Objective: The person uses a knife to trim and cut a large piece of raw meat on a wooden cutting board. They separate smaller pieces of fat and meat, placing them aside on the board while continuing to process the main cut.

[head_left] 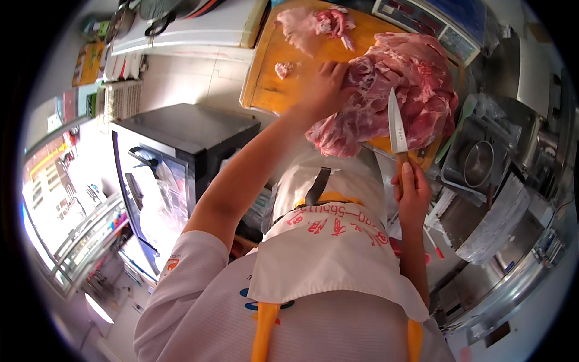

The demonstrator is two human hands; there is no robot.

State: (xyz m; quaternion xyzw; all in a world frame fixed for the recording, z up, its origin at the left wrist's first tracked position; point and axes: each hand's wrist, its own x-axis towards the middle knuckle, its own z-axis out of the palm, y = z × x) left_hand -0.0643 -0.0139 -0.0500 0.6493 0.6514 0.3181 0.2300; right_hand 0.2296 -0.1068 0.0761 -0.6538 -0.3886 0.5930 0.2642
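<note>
A large slab of raw pink meat [401,84] covers the right side of an orange cutting board [265,78] and overhangs its near edge. My left hand [322,93], slightly blurred, grips the slab's left edge with curled fingers; its thumb side lies against the meat. My right hand [415,190] is wrapped round the wooden handle of a knife [396,123]. The blade points away from me, its flat side showing over the right part of the slab. Further back on the board lie a pale trimmed piece of meat [304,27] and a small scrap [283,70].
A scale [416,18] stands behind the board. To the right are a metal tray [458,157] with a round bowl [478,163] and a green-handled tool [461,123]. A dark-topped cabinet [187,127] stands at left, below a white counter [199,36] with pans.
</note>
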